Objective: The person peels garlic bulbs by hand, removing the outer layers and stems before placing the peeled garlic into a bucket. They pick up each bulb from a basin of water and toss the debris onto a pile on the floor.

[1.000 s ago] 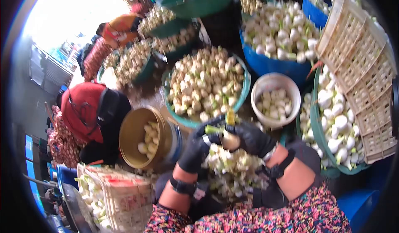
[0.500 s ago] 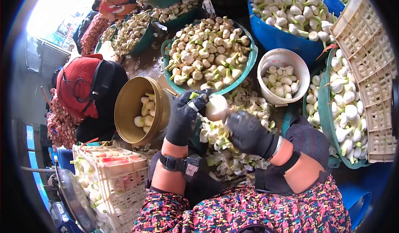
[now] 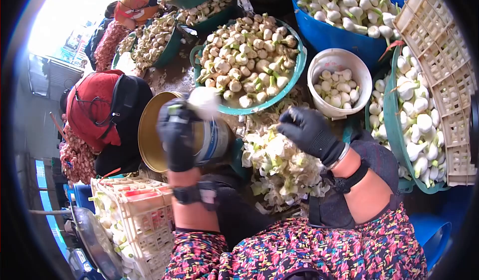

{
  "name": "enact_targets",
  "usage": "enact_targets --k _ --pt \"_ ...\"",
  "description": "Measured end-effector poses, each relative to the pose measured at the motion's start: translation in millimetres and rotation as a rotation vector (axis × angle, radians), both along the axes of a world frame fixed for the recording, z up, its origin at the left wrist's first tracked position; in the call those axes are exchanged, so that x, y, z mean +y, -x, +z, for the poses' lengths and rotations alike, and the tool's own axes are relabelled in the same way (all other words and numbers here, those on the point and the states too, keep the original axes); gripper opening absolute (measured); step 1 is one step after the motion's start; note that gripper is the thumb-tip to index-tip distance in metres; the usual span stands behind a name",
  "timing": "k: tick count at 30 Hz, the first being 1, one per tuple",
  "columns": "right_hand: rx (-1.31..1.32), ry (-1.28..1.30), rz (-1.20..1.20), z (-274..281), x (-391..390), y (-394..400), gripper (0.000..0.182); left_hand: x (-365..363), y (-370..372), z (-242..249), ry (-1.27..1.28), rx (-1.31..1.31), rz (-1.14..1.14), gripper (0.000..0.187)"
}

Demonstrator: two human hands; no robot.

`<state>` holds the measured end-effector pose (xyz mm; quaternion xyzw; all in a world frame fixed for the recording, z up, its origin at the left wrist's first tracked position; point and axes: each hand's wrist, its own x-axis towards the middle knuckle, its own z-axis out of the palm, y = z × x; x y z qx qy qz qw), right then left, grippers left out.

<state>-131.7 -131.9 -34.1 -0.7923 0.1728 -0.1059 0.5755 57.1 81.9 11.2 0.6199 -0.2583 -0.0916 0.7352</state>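
Note:
My left hand (image 3: 177, 130), in a black glove and blurred by motion, holds a white bulb (image 3: 203, 103) in front of the brown bucket (image 3: 152, 139). The bulb is at its upper right, smeared. My right hand (image 3: 310, 136), also gloved in black, hangs over a heap of peelings (image 3: 282, 162) with its fingers curled together. Whatever lies between those fingertips is too small to name. Behind the hands stands a green basin (image 3: 254, 109) of unpeeled bulbs. A white bucket (image 3: 323, 65) with peeled bulbs is beyond my right hand.
A blue tub (image 3: 319, 33) of bulbs stands at the back right. A green tub (image 3: 394, 115) of white bulbs and an upright crate (image 3: 439, 70) are at the right. Another crate (image 3: 144, 225) stands at lower left. A person in a red cap (image 3: 92, 105) sits at the left.
My left hand has moved left with the bulb, away from my right hand and over the brown bucket. My right hand has moved slightly right and up, off the bulb.

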Motion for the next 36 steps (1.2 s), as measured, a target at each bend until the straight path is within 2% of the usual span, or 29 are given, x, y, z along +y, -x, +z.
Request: enact_targets --k 1,2,3,5,7,8,10,12,13,14,17,18,19,21,22,23,25,26,27,29,30,31,32,33,35,36 --pt "-0.006 -0.041 -0.065 6.6 -3.6 2.6 0.019 14.3 -10.8 20.0 -0.324 -0.2 0.218 0.022" --pt "-0.07 -0.124 -0.122 9.7 -6.9 4.8 0.016 21.8 -18.7 32.9 -0.233 -0.047 0.222 0.024" --pt "-0.137 -0.189 -0.152 2.7 -11.2 3.6 0.012 36.9 -39.2 24.1 -0.361 -0.191 0.31 0.023" --pt "-0.2 -0.445 -0.18 6.3 -19.4 3.8 0.011 37.5 -46.7 21.1 -0.59 -0.202 0.303 0.021" --pt "-0.172 -0.542 -0.202 13.8 -23.4 3.5 0.011 4.4 -41.4 11.7 -0.771 -0.22 0.124 0.02" --pt "-0.146 -0.629 -0.218 17.1 -26.2 2.8 0.011 -13.2 -45.5 -5.9 -0.868 -0.427 -0.002 0.019" --pt "-0.128 -0.628 -0.23 19.6 -27.1 1.5 0.012 -53.8 -43.8 -40.6 -0.974 -0.336 -0.272 0.021" --pt "-0.122 -0.552 -0.249 24.9 -23.7 0.6 0.012 -84.9 -60.3 -94.5 -1.038 -0.659 -0.424 0.025" --pt "-0.171 -0.422 -0.248 14.7 -22.6 -0.8 0.014 -98.5 -72.8 -129.7 -1.258 -0.811 -0.466 0.031" --pt "-0.155 -0.323 -0.259 12.4 -23.0 -1.1 0.016 -117.3 -68.8 -138.7 -1.504 -0.833 -0.474 0.037" --pt "-0.048 -0.172 -0.239 13.4 -26.2 1.0 0.02 -136.0 -90.1 -221.8 -1.567 -0.793 -0.486 0.05" --pt "-0.028 -0.132 -0.237 16.3 -27.9 0.3 0.02 -141.3 -93.9 -234.9 -1.64 -0.75 -0.512 0.054" --pt "-0.006 -0.095 -0.234 16.5 -28.8 -0.9 0.021 -143.1 -86.6 -242.7 -1.732 -0.727 -0.376 0.05" --pt "0.01 -0.119 -0.223 14.3 -30.9 -2.8 0.021 -148.3 -99.4 -260.2 -1.846 -0.74 -0.576 0.051" --pt "0.017 -0.113 -0.21 19.0 -32.1 -4.3 0.021 -144.3 -103.0 -257.3 -1.775 -0.728 -0.551 0.041" --pt "0.019 -0.107 -0.193 22.2 -33.0 -5.6 0.022 -142.3 -106.8 -253.3 -1.775 -0.732 -0.553 0.041" --pt "0.004 -0.062 -0.18 18.6 -30.6 -7.1 0.021 -132.1 -112.0 -238.7 -1.58 -0.61 -0.407 0.031" --pt "-0.02 -0.067 -0.182 15.4 -28.3 -8.0 0.021 -128.9 -113.4 -230.0 -1.483 -0.72 -0.409 0.019" --pt "-0.044 -0.071 -0.185 13.7 -26.2 -8.2 0.022 -114.2 -123.8 -234.4 -1.212 -0.791 -0.453 0.013" --pt "-0.087 -0.034 -0.213 14.7 -19.5 -8.0 0.02 -110.5 -102.4 -179.4 -1.01 -0.48 -0.472 0.019" --pt "-0.047 -0.176 -0.203 13.8 -17.5 -8.2 0.019 -109.7 -92.0 -151.4 -1.017 -0.548 -0.47 0.021" --pt "-0.008 -0.316 -0.187 12.6 -15.8 -8.5 0.019 -105.0 -89.3 -141.4 -1.073 -0.507 -0.467 0.026" --pt "-0.052 -0.174 -0.201 10.6 -16.9 -8.3 0.016 -98.3 -85.8 -137.6 -1.158 -0.59 -0.443 0.03" --pt "-0.063 -0.171 -0.203 11.9 -18.1 -7.3 0.016 -94.7 -82.7 -135.3 -1.239 -0.679 -0.42 0.033" --pt "-0.248 -0.283 -0.325 13.3 -21.1 -2.0 0.013 -86.2 -63.9 -141.0 -1.317 -0.514 -0.481 0.04" --pt "-0.189 -0.382 -0.346 17.6 -25.5 3.2 0.011 -85.5 -54.6 -146.9 -1.324 -0.487 -0.562 0.045"
